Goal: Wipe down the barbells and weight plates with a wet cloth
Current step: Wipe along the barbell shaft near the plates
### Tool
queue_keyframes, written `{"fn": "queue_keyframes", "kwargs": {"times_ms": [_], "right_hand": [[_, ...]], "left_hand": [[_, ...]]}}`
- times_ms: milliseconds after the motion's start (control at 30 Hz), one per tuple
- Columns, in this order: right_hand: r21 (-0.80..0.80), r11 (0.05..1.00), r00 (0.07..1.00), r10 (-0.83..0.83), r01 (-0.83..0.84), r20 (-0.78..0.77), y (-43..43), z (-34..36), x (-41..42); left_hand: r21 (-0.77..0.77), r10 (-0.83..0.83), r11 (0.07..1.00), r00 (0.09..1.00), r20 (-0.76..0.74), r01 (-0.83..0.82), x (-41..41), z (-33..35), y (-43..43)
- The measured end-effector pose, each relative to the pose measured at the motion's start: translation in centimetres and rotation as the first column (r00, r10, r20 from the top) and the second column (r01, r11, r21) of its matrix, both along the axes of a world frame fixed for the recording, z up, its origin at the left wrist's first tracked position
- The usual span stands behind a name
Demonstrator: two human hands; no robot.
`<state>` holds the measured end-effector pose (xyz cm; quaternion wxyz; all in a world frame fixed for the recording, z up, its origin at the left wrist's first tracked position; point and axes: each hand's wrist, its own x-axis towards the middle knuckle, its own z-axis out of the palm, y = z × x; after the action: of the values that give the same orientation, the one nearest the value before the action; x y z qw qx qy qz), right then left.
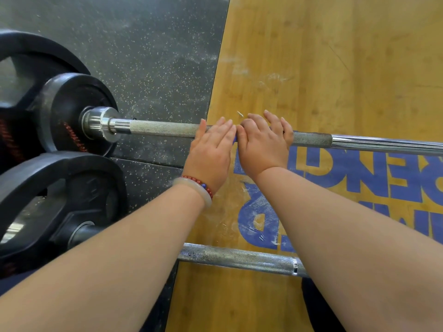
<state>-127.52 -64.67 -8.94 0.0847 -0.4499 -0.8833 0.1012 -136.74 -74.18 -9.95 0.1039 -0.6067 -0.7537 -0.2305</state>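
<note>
Gym floor: wooden platform [335,68] with blue lettering on the right, black speckled rubber mat [155,56] on the left. Two barbells lie across it. Far barbell [163,128] runs left to right, knurled shaft, black weight plates [72,116] on its left sleeve. Near barbell [235,258] lies closer to the person, with its own black plate [60,200] at left.

Both hands sit side by side on the far barbell's knurled section, at the mat/platform edge. Left hand [211,149] and right hand [262,144] lie palms down, fingers draped over the bar, grip loose, more pressing than closed. A sliver of blue shows between the hands; probably the cloth, mostly hidden, cannot confirm. Beaded bracelet and pale bangle [194,190] on the left wrist.

Step looks like wiping the far shaft; plates and near bar look untouched, judging by the chalky residue on the near knurling.

Risks: bar could roll under the flat hands since the grip isn't closed. Knurling may snag cloth. Bangle could knock the near plate. A wet platform is a slip risk.
</note>
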Motion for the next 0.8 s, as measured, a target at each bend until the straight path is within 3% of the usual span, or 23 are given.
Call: {"fn": "queue_keyframes", "kwargs": {"times_ms": [133, 300, 567, 800], "right_hand": [[0.019, 1.000, 1.000, 0.009, -0.009, -0.020, 0.0, 0.0, 0.1], [0.044, 0.999, 0.999, -0.014, 0.016, -0.035, -0.1, -0.2, -0.1], [0.058, 0.998, 0.999, -0.011, 0.014, -0.044, -0.2, -0.2, -0.1], [0.047, 0.999, 0.998, -0.014, 0.016, -0.053, -0.2, -0.3, -0.2]], "left_hand": [[-0.036, 0.037, 0.999, 0.997, -0.062, -0.040, -2.0, 0.3, -1.1], [-0.051, 0.165, 0.985, 0.986, -0.016, -0.165, -0.9, 0.2, -1.0], [-0.133, -0.126, 0.986, 0.978, -0.169, 0.104, -3.5, 0.7, -2.1], [-0.048, 0.157, 0.986, 0.985, -0.076, -0.161, -2.5, 0.5, -2.1]]}}
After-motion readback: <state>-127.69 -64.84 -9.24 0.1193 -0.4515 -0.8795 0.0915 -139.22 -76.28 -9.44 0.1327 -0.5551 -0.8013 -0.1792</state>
